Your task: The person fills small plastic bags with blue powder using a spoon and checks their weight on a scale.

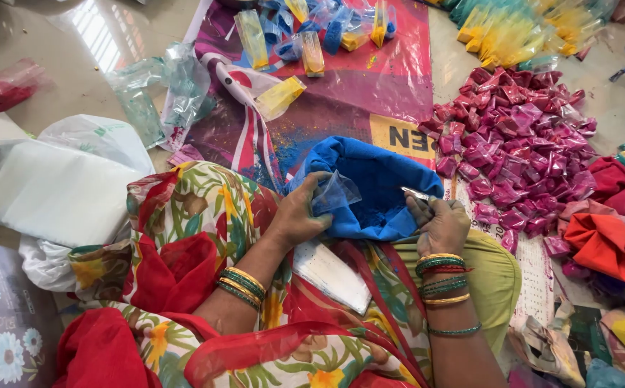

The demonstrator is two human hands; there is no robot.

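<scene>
My left hand pinches a small clear plastic pouch at the rim of a blue cloth bag filled with blue powder. The pouch hangs open over the bag's mouth. My right hand grips a small metal spoon whose tip points into the bag. Both wrists wear green and gold bangles. The bag rests on my lap, against floral cloth.
A heap of small magenta powder packets lies to the right. Yellow and blue filled pouches sit on a printed sheet ahead. White plastic bags lie left, a red packet at far left, orange and red cloth bags right.
</scene>
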